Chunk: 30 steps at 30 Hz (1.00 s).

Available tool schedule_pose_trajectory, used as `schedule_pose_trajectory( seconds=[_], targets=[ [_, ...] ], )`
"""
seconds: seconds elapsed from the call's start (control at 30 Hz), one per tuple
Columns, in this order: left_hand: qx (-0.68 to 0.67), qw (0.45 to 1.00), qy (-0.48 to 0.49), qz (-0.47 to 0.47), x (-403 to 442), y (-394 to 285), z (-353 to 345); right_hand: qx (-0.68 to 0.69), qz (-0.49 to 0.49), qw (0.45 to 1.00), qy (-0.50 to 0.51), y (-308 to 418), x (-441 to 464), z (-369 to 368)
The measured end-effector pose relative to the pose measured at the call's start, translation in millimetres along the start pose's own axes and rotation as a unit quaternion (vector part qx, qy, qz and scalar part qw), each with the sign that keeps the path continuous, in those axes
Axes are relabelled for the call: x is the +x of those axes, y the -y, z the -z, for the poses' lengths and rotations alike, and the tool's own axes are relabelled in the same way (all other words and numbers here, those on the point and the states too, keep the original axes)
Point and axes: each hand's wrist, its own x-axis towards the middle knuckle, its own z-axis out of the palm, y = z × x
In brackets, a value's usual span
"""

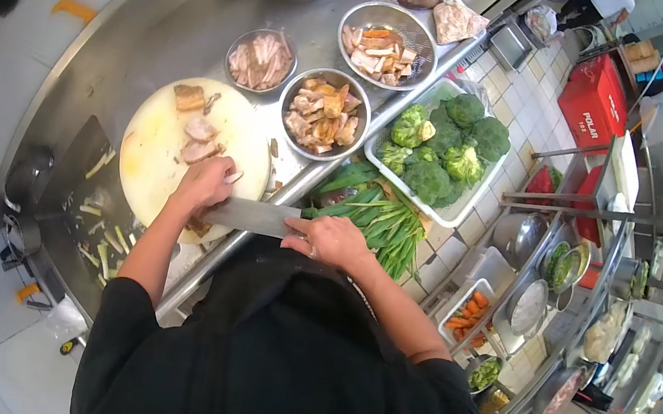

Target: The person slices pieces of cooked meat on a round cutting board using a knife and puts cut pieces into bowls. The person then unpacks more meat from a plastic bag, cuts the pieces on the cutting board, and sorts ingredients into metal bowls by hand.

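My right hand (332, 240) grips the handle of a cleaver (251, 215), whose broad blade lies across the near edge of a round cutting board (156, 129). Close above the blade, my left hand (206, 183) is closed on a small piece of meat, mostly covered by the fingers. Slices of cooked pork (199, 141) lie just beyond that hand, and a browned chunk of pork (189, 98) rests farther up the board. Another brown piece (198, 226) shows partly beneath the left wrist.
Around the board stand a bowl of pale meat strips (261, 61), a bowl of meat chunks (325, 114) and a colander of meat (388, 45). Broccoli fills a white basket (460, 215), above leafy greens (373, 223). The steel sink (84, 139) holds vegetable scraps. Shelves (559, 212) stand right.
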Motion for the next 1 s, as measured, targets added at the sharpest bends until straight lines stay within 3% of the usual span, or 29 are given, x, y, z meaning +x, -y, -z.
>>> schedule_pose_trajectory(
  seconds=[0.13, 0.23, 0.3, 0.43, 0.47, 0.53, 0.57, 0.63, 0.7, 0.77, 0.87, 1.0],
  targets=[
    [-0.111, 0.992, -0.052, -0.012, 43, -42, 20, 0.032, -0.002, 0.999, 0.023, -10, 5, 9],
    [-0.238, 0.953, -0.148, -0.113, 114, -94, 34, 0.071, -0.009, 0.997, 0.033, -11, 8, 16],
    [-0.199, 0.966, -0.115, -0.116, 149, -144, 73, 0.097, -0.015, 0.994, 0.044, -7, 9, 17],
    [-0.117, 0.909, -0.274, -0.292, 145, -167, 116, 0.216, 0.089, 0.972, 0.003, -34, 21, -5],
    [-0.130, 0.897, -0.275, -0.322, 129, -154, 123, 0.299, -0.058, 0.947, 0.103, -14, 13, 21],
    [-0.130, 0.924, -0.245, -0.263, 75, -116, 126, 0.400, -0.132, 0.899, 0.118, -26, 16, 6],
    [-0.123, 0.931, -0.247, -0.240, 48, -94, 124, 0.416, -0.123, 0.893, 0.119, -30, 15, 5],
    [-0.172, 0.976, -0.127, -0.050, -2, -30, 93, 0.443, -0.121, 0.882, 0.102, -45, 13, -16],
    [-0.095, 0.988, -0.110, -0.043, -58, 16, 54, 0.488, -0.114, 0.864, 0.052, -33, 6, -24],
    [-0.005, 1.000, -0.002, -0.011, -100, 47, 12, 0.496, -0.117, 0.859, 0.039, -22, 4, -40],
    [-0.091, 0.993, -0.075, 0.016, -134, 45, -24, 0.510, -0.129, 0.851, 0.004, -4, 5, -69],
    [-0.128, 0.985, -0.108, -0.043, -123, 63, -42, 0.531, -0.137, 0.835, -0.039, 18, 9, -97]
  ],
)
